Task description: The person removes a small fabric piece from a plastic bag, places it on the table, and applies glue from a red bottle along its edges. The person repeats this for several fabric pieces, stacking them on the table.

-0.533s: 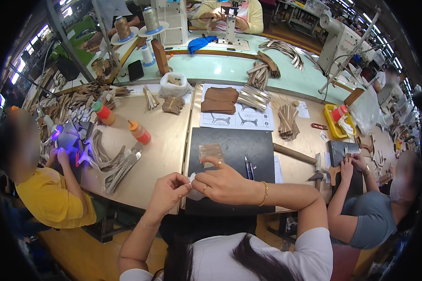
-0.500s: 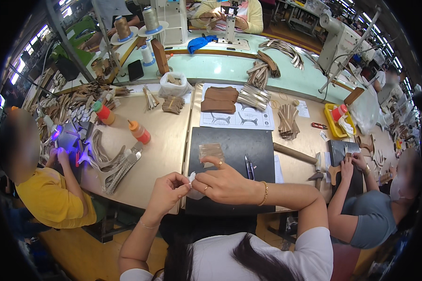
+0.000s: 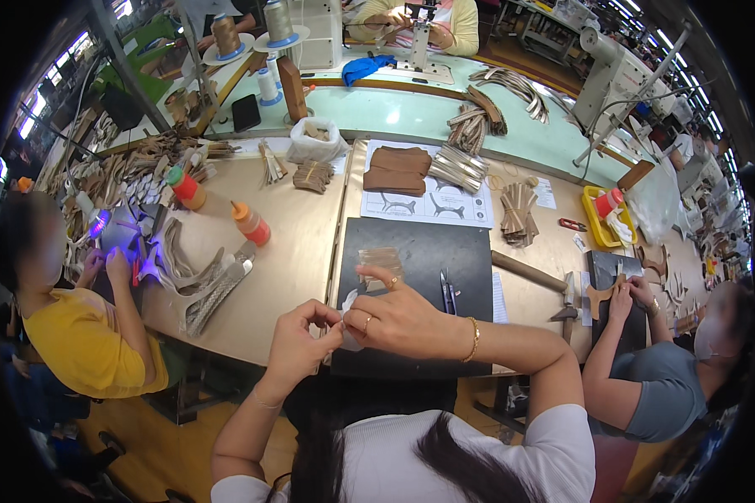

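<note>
Near the front edge of the black mat (image 3: 470,251), my left hand (image 3: 300,337) and my right hand (image 3: 407,325) meet, fingertips pinched together. Between them is a thin white piece (image 3: 350,300), crumpled at its top; most of it is hidden by my fingers, so I cannot tell its exact kind. My right index finger stretches forward over a small flat brown striped piece (image 3: 381,258) lying on the mat. Slim pointed hand tools (image 3: 448,293) rest to the right of my right hand.
Brown strips (image 3: 394,170) and a silvery bundle (image 3: 459,172) lie on a printed sheet (image 3: 377,210) beyond the mat. A hammer (image 3: 528,272) sits at right, glue bottles (image 3: 249,223) at left. Co-workers sit on both sides; another works at a sewing machine (image 3: 419,46) across.
My hands stay pinched together, and more of the white piece stands up above my fingers. My right index finger has dipped slightly toward the brown piece. The view has shifted a little.
</note>
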A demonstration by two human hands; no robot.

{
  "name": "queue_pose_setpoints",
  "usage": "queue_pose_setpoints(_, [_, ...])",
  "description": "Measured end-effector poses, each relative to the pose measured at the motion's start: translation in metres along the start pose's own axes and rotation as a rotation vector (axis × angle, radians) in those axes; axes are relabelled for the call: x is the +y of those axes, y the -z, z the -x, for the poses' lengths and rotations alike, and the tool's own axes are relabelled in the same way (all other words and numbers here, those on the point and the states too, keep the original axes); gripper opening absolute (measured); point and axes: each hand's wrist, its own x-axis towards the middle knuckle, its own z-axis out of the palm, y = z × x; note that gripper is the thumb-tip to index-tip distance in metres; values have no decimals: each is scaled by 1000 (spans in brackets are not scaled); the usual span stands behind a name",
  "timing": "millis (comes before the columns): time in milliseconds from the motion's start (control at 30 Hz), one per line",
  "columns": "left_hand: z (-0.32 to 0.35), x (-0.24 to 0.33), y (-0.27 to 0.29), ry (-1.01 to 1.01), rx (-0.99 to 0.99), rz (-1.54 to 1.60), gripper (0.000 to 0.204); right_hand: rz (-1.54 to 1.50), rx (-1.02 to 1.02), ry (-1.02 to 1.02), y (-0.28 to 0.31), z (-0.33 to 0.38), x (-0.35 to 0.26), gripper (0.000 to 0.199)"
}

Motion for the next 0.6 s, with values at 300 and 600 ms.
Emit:
queue_pose_setpoints(300, [2, 5, -2, -34, 27, -67, 9, -372, -4, -240, -4, -2, 9, 11])
queue_pose_setpoints(600, [-2, 13, 2, -46, 4, 291, 29, -373, 45, -292, 4, -5, 7, 11])
